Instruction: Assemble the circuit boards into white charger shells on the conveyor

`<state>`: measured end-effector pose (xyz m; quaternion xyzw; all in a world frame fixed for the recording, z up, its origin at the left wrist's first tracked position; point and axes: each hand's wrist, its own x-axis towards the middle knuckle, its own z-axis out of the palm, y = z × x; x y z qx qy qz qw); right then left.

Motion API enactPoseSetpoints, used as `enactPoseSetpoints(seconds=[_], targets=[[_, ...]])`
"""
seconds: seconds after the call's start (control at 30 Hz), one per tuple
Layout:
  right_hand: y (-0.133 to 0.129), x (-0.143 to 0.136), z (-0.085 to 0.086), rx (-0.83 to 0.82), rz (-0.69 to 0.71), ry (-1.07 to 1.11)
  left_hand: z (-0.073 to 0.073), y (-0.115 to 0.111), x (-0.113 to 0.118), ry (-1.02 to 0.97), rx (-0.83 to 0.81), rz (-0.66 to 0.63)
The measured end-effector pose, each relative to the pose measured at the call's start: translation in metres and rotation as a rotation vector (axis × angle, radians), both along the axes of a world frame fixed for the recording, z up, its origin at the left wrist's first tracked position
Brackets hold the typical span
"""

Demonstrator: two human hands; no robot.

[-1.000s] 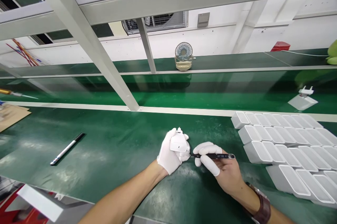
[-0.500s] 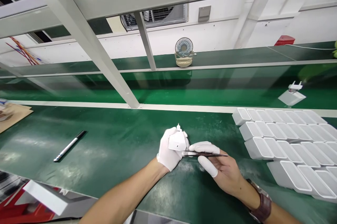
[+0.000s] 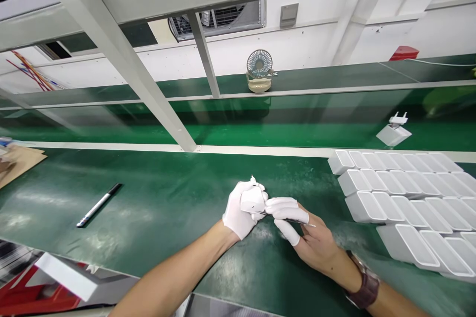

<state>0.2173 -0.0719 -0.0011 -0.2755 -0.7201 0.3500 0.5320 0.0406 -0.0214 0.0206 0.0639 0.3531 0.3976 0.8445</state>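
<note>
My left hand point(image 3: 238, 214), in a white glove, is closed around a small white plug-like housing point(image 3: 253, 200) above the green bench. A small prong sticks up from the housing's far side. White finger covers are on the fingers of my right hand point(image 3: 301, 222), which grips thin metal tweezers point(image 3: 275, 215). The tweezers point left, and their tip is at the housing's near right edge. My right fingertips are close beside the housing; whether they touch it I cannot tell.
Rows of white open housings point(image 3: 409, 245) cover the bench's right side. A two-pin plug housing point(image 3: 394, 133) is behind them. A marker point(image 3: 99, 205) lies left. A slanted metal post point(image 3: 186, 138) meets the bench's back edge, and a small fan point(image 3: 259, 70) stands beyond.
My right hand has moved slightly left, and the tweezers are now tilted, with their tip against the housing's edge. The two-pin plug housing behind the rows appears further left.
</note>
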Motion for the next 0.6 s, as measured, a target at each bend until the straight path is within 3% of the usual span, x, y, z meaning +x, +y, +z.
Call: enactPoseSetpoints(seconds=[0.6], targets=[[0.0011, -0.0013, 0.0001, 0.008, 0.023, -0.011, -0.0047, -0.0018, 0.0033, -0.030, 0.025, -0.017]])
